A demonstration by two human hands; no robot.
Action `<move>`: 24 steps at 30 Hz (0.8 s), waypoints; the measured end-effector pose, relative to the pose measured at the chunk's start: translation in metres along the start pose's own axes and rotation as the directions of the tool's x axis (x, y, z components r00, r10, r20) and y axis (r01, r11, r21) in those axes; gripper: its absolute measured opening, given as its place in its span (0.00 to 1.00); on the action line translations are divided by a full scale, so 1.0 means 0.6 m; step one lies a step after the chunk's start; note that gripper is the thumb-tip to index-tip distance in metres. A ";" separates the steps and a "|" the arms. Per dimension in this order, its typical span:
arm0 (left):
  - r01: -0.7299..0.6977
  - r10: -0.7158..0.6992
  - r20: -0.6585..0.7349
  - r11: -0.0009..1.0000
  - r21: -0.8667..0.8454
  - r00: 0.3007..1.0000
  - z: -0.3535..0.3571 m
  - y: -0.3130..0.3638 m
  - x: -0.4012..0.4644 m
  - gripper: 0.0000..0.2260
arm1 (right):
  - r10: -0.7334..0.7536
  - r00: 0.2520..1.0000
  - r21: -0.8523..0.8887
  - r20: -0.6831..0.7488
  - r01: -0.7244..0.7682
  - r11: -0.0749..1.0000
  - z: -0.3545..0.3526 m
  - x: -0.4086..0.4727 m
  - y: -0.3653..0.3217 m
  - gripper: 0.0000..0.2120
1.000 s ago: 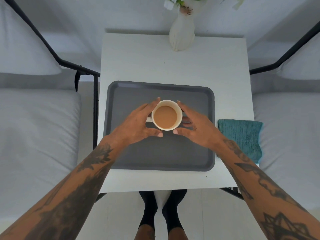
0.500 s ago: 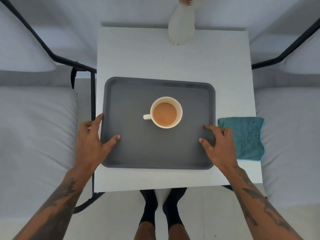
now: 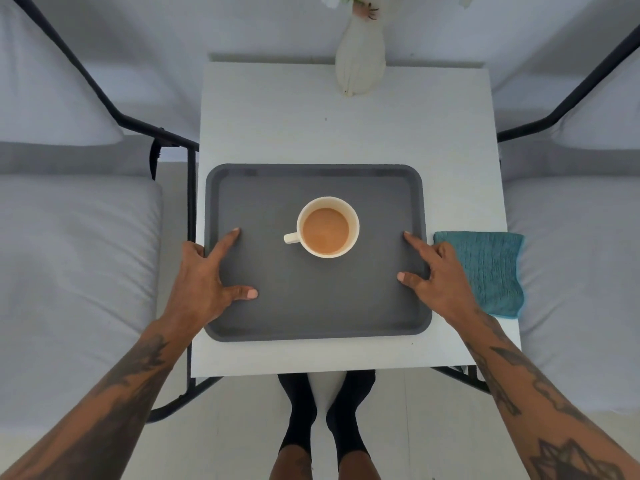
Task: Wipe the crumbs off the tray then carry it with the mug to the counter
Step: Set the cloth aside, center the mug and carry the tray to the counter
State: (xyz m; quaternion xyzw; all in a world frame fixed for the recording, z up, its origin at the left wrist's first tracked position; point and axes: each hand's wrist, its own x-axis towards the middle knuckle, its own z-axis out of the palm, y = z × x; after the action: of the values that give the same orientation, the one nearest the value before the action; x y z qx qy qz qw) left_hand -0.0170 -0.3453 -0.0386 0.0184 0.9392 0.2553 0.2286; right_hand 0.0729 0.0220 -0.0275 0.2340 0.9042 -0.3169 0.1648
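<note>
A dark grey tray (image 3: pixel 311 313) lies on a small white table (image 3: pixel 346 133). A cream mug (image 3: pixel 327 227) full of milky brown drink stands upright at the tray's middle, handle to the left. My left hand (image 3: pixel 204 278) grips the tray's left rim, thumb and forefinger on top and the other fingers curled below the edge. My right hand (image 3: pixel 440 275) holds the right rim the same way. I see no crumbs on the tray. A folded teal cloth (image 3: pixel 485 268) lies on the table just right of the tray, beside my right hand.
A white vase (image 3: pixel 360 57) with flowers stands at the table's far edge. Grey cushioned seats with black metal frames flank the table on the left (image 3: pixel 69 271) and right (image 3: pixel 571 271). My feet in black socks (image 3: pixel 325 410) stand at the near edge.
Both hands left the mug and moved outward to the tray's side rims. Since half a second ago they have closed further onto the rims, fingers spread on top.
</note>
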 end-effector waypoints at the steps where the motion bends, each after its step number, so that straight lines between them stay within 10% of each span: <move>1: -0.001 0.001 -0.004 1.000 -0.003 1.000 -0.004 0.001 -0.007 0.52 | -0.012 1.000 -0.005 0.008 0.012 1.000 -0.004 -0.004 -0.002 0.34; 24: -0.156 0.102 -0.274 0.971 -0.180 0.956 -0.558 0.311 -0.273 0.49 | -0.315 0.909 0.042 -0.274 0.338 0.940 -0.532 -0.274 -0.343 0.27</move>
State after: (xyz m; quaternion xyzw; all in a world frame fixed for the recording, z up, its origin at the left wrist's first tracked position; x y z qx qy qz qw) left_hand -0.0326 -0.3656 0.3773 0.0228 0.9276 0.3629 0.0854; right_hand 0.0540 0.0355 0.3858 0.1265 0.9295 -0.3456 -0.0223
